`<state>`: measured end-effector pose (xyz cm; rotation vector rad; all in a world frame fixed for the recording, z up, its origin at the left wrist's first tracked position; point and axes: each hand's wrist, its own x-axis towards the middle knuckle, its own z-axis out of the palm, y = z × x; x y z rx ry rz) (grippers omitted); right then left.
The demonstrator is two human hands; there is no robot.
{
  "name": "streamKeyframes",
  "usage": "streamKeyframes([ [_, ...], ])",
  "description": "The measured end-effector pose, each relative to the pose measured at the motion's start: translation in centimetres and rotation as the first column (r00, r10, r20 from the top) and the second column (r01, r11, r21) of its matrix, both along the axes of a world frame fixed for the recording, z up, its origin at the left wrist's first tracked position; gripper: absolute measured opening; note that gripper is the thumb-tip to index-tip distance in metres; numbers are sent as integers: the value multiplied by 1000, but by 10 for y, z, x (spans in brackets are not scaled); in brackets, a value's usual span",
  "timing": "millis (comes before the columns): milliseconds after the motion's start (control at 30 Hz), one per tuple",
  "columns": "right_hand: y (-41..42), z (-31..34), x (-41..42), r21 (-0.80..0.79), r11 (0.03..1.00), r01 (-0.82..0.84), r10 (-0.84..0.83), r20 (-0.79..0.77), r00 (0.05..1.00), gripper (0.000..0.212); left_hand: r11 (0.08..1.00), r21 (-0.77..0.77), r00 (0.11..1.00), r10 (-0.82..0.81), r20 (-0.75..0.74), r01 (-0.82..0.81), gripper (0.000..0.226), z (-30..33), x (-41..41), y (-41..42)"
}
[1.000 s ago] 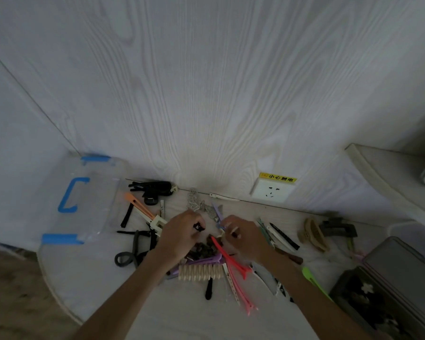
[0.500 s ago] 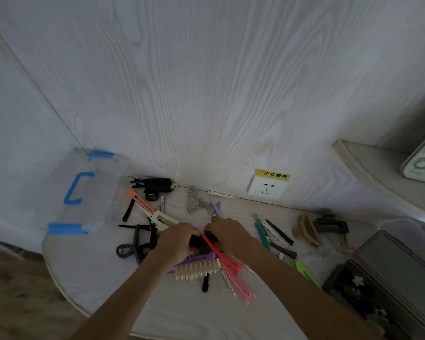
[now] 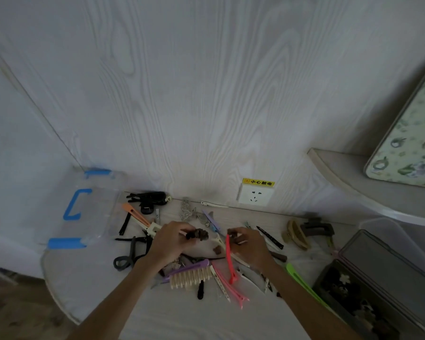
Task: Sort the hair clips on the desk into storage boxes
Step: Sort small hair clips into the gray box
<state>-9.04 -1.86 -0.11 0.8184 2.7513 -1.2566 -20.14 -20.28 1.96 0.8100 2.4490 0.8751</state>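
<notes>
Several hair clips lie scattered over the white desk (image 3: pixel 88 285). My left hand (image 3: pixel 171 241) hovers over the pile's middle, fingers closed on a small dark brown clip (image 3: pixel 198 234). My right hand (image 3: pixel 249 246) is just to its right, pinching the top end of a long red clip (image 3: pixel 230 260) together with a small dark clip; the red clip hangs down from it. Below the hands lie a purple comb clip with cream teeth (image 3: pixel 190 274) and a pink clip (image 3: pixel 231 287). A dark storage box (image 3: pixel 334 290) with clips inside stands open at the lower right.
A clear box with blue latches (image 3: pixel 84 214) sits at the desk's left end. Black clips (image 3: pixel 147 198) and an orange clip (image 3: pixel 135 214) lie near the wall, a beige claw clip (image 3: pixel 296 234) and a grey claw clip (image 3: pixel 315 228) to the right. A wall socket (image 3: pixel 254 197) is behind; a shelf (image 3: pixel 353 177) juts out right.
My hands were together over the pile's middle; now they have drawn apart and lifted slightly, the left with a brown clip, the right raising the red clip's upper end.
</notes>
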Motion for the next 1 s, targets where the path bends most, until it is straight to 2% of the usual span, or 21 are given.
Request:
streamKeyframes([
  [67, 7, 4, 13, 77, 994, 72, -69, -40, 997, 26, 1000, 13, 1000, -15, -4, 15, 26, 9, 3, 7],
  [267, 40, 17, 60, -10, 964, 264, -263, -124, 957, 16, 994, 89, 993, -74, 89, 67, 22, 23, 19, 48],
  [333, 52, 22, 76, -100, 946, 307, -319, -133, 939, 16, 990, 105, 986, -106, 129, 93, 13, 25, 30, 67],
  [400, 69, 25, 96, -224, 905, 361, -390, -98, 916, 27, 983, 174, 951, -110, 288, 61, 7, 28, 47, 89],
  [500, 89, 32, 127, -491, 772, 402, -473, -22, 881, 29, 969, 244, 898, -137, 419, 35, 17, 28, 67, 119],
  [600, 103, 40, 171, -548, 718, 428, -517, -8, 856, 31, 967, 240, 857, -195, 477, 87, 7, 28, 90, 151],
  [700, 112, 34, 209, -503, 712, 490, -561, 13, 828, 30, 969, 194, 876, -223, 428, 152, 8, 20, 103, 171],
  [800, 116, 30, 236, -484, 691, 537, -608, 13, 794, 34, 957, 84, 939, -288, 189, 277, 6, 11, 97, 176],
  [867, 118, 26, 246, -473, 680, 560, -630, 15, 777, 38, 952, 9, 950, -307, 59, 307, 13, 10, 88, 172],
  [933, 119, 25, 248, -467, 674, 572, -638, 21, 770, 41, 960, 1, 959, -281, 32, 281, 15, 12, 80, 167],
  [1000, 120, 25, 244, -481, 668, 568, -634, 31, 772, 42, 976, 54, 969, -218, 116, 213, 16, 15, 77, 168],
])
